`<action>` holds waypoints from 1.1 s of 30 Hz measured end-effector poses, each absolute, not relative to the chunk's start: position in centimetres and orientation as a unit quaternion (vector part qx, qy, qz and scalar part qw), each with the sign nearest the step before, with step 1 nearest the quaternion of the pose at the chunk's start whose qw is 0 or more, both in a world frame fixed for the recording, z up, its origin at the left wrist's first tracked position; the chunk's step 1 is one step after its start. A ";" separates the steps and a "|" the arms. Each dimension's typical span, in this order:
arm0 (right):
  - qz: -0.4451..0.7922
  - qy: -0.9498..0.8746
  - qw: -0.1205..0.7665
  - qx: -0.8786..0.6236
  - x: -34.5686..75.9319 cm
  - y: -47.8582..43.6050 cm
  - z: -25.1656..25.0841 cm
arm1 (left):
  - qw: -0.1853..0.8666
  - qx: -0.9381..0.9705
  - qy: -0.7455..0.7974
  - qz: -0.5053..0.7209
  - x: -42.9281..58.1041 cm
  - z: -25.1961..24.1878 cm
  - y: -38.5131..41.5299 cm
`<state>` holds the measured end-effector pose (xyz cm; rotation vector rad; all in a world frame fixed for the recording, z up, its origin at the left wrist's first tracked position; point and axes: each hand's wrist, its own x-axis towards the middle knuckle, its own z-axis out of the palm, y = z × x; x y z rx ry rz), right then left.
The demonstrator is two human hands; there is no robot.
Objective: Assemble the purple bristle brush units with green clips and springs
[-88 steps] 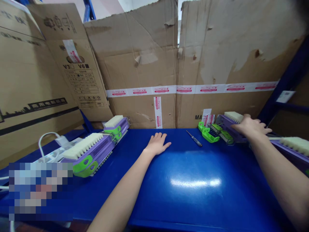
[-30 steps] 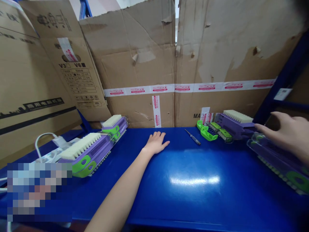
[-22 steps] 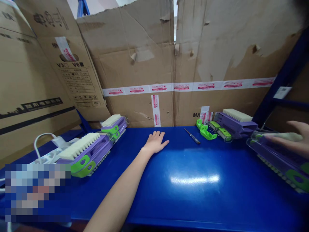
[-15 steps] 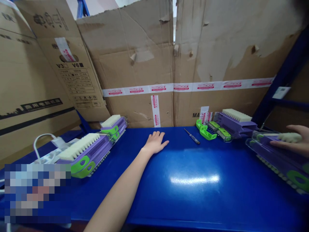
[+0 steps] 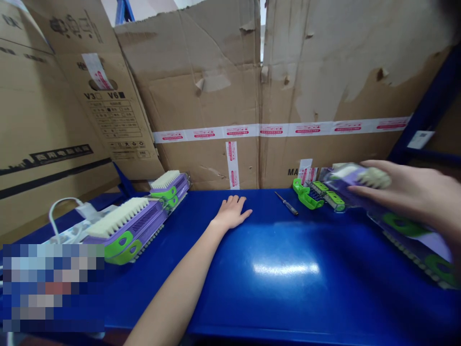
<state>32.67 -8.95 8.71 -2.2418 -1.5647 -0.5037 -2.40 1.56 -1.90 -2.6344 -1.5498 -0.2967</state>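
Note:
My left hand [image 5: 231,214] lies flat on the blue tabletop [image 5: 230,283], fingers spread, holding nothing. On the right, my right hand [image 5: 410,185] is wrapped over a purple-and-green brush [image 5: 376,178] with cream bristles, held raised and blurred by motion. Under it, another similar brush [image 5: 414,252] rests on the table, partly covered. Behind the held brush is a further purple brush body [image 5: 333,168], mostly hidden. Green plastic parts [image 5: 309,198] and a small green-topped clear part [image 5: 333,198] sit just left of it. A screwdriver [image 5: 287,204] lies between my hands.
Two purple-and-green brushes, one nearer [image 5: 122,226] and one farther [image 5: 169,187], stand at the left. A power strip [image 5: 70,233] with a white plug and cable is beside them. Cardboard sheets [image 5: 201,105] wall the back and left; a blue metal post [image 5: 428,105] rises at right.
My right hand has moved left and inward from the right edge, carrying a brush up off the one beneath it. My left hand stays in place.

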 end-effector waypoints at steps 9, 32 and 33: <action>-0.077 -0.762 0.048 -0.641 17.2 -3.3 5.5 | 0.059 -0.847 -0.509 -0.142 -2.1 -1.9 1.8; 0.002 -0.677 0.204 -0.707 15.1 -0.8 1.9 | 0.095 -0.890 -0.379 -0.235 0.1 0.0 -0.6; 0.015 -0.661 0.229 -0.714 15.4 -0.6 1.8 | 0.095 -0.893 -0.378 -0.226 0.5 0.1 -1.0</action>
